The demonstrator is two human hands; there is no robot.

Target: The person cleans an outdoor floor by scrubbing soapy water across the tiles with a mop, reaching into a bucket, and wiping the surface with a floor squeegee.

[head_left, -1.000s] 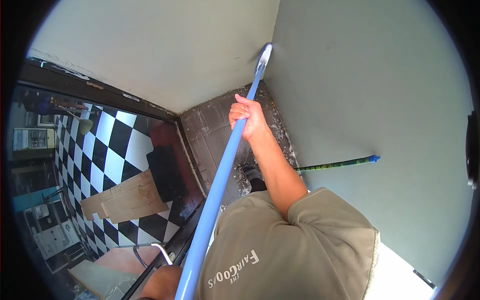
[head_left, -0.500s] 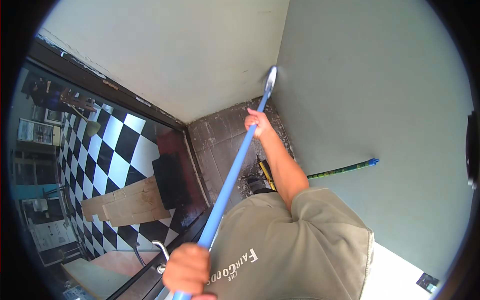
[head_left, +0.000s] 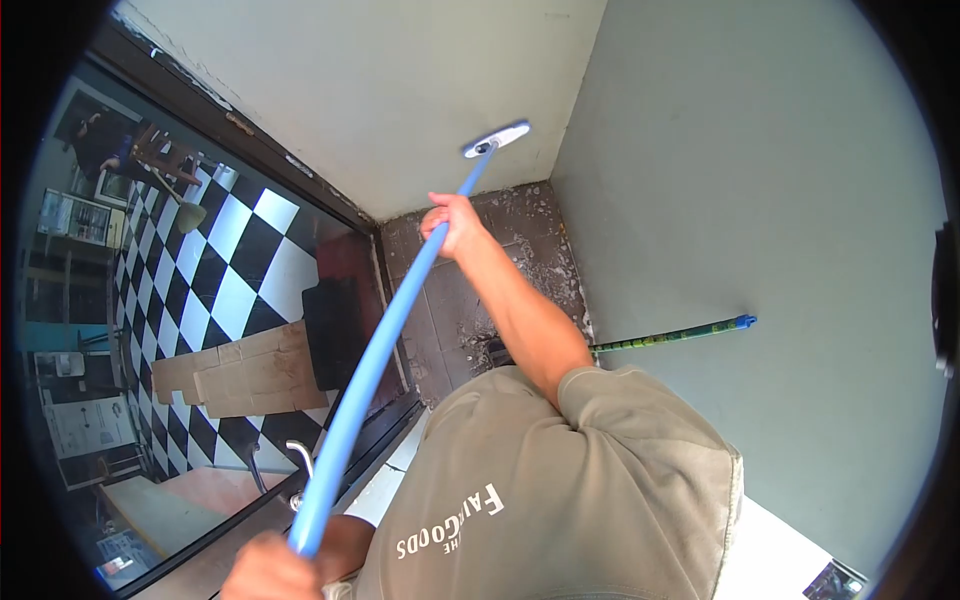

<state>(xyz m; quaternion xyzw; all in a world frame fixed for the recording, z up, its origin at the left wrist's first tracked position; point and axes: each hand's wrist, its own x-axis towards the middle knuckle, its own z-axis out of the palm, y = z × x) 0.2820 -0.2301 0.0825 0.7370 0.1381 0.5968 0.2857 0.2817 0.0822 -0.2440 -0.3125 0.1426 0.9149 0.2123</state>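
A flat mop with a light-blue pole [head_left: 375, 350] runs diagonally up from the lower left. Its white, blue-edged head [head_left: 497, 139] is against the pale wall, left of the corner. My right hand [head_left: 450, 226] is wrapped round the pole a short way below the head, thumb pointing up along it. Down at the bottom left, my left hand [head_left: 275, 570] grips the pole's lower part, partly cut off by the frame edge and slightly blurred.
A grey wall [head_left: 740, 200] rises on the right, with a green patterned stick [head_left: 675, 337] against it. Brown floor tiles [head_left: 440, 310] carry scattered debris. At left, a glass door [head_left: 230, 330] with a metal handle [head_left: 300, 460] shows a checkered floor and cardboard [head_left: 235, 370].
The mop head has moved left from the corner onto the pale wall and turned from upright to nearly level. Both hands have shifted left with the pole, my left hand also lower.
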